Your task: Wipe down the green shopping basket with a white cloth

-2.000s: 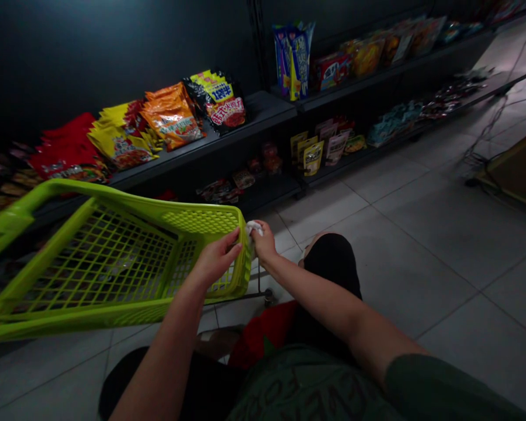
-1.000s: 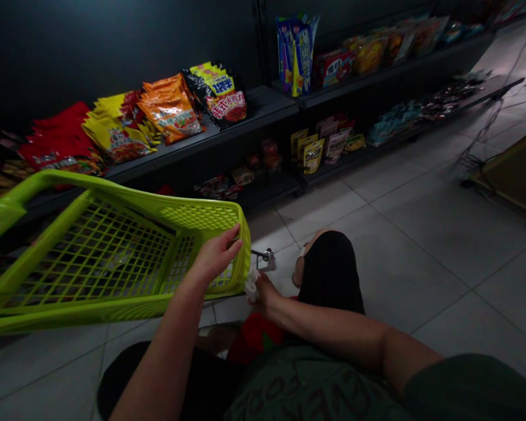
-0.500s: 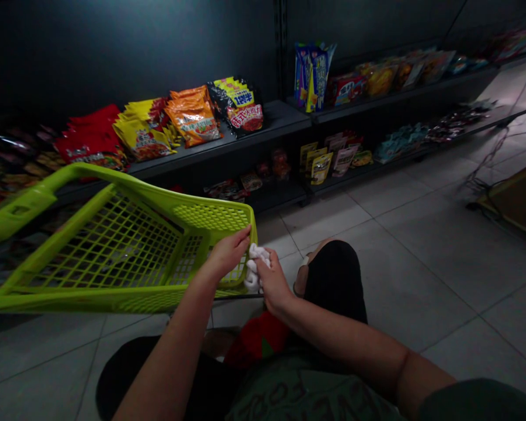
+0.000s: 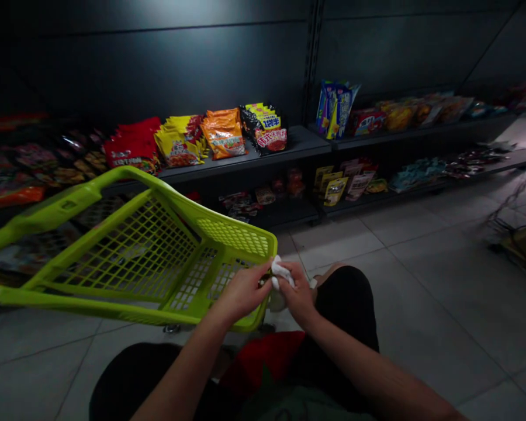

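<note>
The white cloth (image 4: 284, 273) is bunched at the near right end of the green cart (image 4: 114, 310), against the outside of its rim; crumpled like that, I can't make out a long axis in it. The right hand (image 4: 297, 292) pinches it between thumb and fingers. The left hand (image 4: 245, 289) reaches across the cart's end, fingertips at the rim and meeting the cloth; whether they grip it, I can't tell. The cart lies lengthwise across us, its end pointing right, its handle (image 4: 65, 204) out to the left. Black-clad knees (image 4: 350, 304) flank the red fabric (image 4: 267, 356) in the lap. Behind, the dark shelf (image 4: 304, 143) carries red packets (image 4: 134, 146), then yellow, orange and black ones, left to right.
</note>
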Demonstrator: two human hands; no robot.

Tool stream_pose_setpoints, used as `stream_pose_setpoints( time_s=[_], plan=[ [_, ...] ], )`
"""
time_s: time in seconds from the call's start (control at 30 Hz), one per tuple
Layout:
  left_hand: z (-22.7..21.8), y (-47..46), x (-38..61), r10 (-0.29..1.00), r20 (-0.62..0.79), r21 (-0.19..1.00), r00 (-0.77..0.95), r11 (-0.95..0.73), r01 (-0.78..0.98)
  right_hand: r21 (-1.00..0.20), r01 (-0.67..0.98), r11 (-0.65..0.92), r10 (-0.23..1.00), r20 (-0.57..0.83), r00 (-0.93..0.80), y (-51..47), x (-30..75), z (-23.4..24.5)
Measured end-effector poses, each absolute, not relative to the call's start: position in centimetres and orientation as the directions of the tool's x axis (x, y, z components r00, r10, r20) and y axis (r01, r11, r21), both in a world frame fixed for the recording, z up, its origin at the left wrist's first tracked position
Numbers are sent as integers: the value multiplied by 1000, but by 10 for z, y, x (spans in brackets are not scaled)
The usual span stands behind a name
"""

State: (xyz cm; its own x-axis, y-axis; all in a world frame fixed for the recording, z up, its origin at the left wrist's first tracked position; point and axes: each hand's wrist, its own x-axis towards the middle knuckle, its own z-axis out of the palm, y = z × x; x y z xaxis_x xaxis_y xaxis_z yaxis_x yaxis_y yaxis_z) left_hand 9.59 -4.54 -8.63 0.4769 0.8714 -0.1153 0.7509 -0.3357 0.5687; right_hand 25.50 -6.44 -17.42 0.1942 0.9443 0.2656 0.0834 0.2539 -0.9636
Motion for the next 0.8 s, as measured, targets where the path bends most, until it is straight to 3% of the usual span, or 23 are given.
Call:
stream_pose_setpoints(
  time_s=[0.17, 0.37, 0.57, 0.8],
  plan=[
    [-84, -56, 105, 856, -133, 535, 499, -362, 764, -872, 317, 372, 888, 434, 151, -21, 275, -151],
    [-75, -65, 122, 832, -161, 577, 530, -356, 735, -648, 607, 461, 878, 430, -208, 31, 295, -103],
    [-66, -77, 136, 796, -177, 575, 579, -394, 717, -529, 663, 529, 840, 440, -319, 38, 291, -87],
    [-67, -77, 133, 719, -149, 597, 679, -482, 641, -547, 690, 474, 862, 448, -237, 28, 308, -94]
  ],
)
